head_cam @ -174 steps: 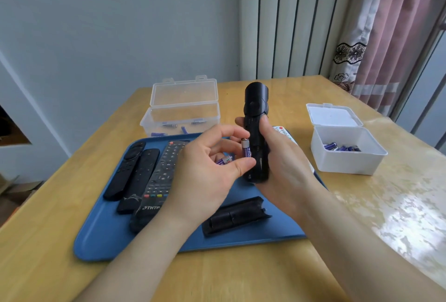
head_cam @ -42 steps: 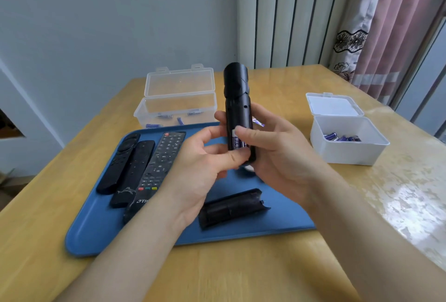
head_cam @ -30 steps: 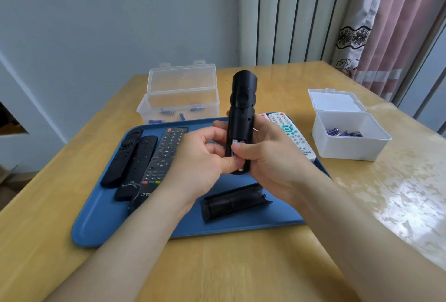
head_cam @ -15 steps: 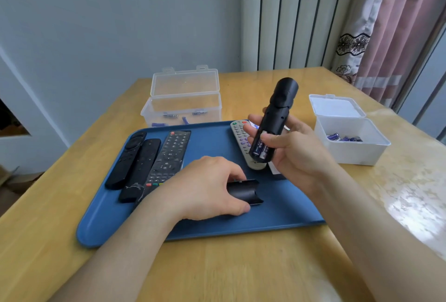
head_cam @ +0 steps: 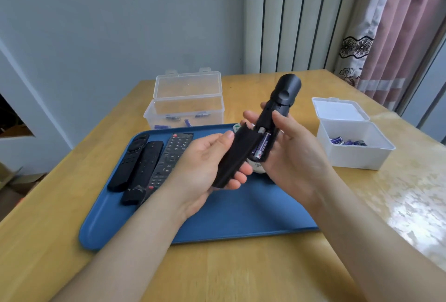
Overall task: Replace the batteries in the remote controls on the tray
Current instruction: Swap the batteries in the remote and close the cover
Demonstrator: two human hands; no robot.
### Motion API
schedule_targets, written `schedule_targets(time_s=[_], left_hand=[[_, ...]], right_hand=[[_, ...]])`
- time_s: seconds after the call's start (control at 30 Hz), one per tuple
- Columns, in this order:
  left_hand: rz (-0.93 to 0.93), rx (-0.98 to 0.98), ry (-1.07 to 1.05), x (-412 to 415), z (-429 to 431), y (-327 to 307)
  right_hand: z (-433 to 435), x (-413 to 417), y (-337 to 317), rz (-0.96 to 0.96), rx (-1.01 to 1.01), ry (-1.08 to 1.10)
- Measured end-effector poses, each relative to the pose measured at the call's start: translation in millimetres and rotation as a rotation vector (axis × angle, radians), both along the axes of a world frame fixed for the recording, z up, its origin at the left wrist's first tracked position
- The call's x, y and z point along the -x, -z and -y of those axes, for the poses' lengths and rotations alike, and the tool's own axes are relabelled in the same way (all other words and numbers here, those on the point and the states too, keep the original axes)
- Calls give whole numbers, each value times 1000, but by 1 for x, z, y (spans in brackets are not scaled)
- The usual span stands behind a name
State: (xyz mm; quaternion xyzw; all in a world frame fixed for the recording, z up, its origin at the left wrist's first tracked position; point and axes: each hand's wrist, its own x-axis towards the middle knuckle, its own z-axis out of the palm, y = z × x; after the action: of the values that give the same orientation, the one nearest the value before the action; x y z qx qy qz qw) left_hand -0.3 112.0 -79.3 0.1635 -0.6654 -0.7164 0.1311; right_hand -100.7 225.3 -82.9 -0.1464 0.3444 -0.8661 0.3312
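Plainly, black remote tilted, uncovered, purple batteries seated; cover alongside.

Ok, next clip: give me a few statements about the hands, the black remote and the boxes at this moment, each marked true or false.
1. The right hand holds the black remote with its battery bay uncovered. True.
2. That bay is empty. False: purple batteries sit in it.
3. The left hand holds the battery cover next to the bay. True.
4. The white box is shut. False: its lid stands open, and loose batteries lie inside.
5. Three dark remotes lie side by side on the blue tray. True.
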Motion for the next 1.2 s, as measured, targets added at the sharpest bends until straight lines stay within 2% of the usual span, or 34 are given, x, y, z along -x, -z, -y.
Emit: schedule_targets(time_s=[0.17,0.3,0.37,0.47,0.53,0.63,0.8,1.0,1.2], left_hand=[[33,100,-206,7,-12,10],[31,338,-268,9,-13,19],[-16,518,-250,10,-9,23],[-184,1048,-224,5,-2,22],[-217,1267,-45,5,2,21],[-101,1338,177,4,6,25],[-146,1563,98,5,13,24],[-184,1501,78,4,16,26],[-126,1467,103,1,13,22]], right_hand=[[11,-16,6,-82,-43,-44],[19,-23,14,-126,-84,-34],[18,-19,14,-119,-84,-26],[13,-9,12,-59,-93,21],[9,-3,10,-6,-122,52],[7,-3,11,-1,-189,61],[8,-7,15,-10,-257,40],[14,-17,15,-1,-275,5],[12,-17,14,-12,-273,26]])
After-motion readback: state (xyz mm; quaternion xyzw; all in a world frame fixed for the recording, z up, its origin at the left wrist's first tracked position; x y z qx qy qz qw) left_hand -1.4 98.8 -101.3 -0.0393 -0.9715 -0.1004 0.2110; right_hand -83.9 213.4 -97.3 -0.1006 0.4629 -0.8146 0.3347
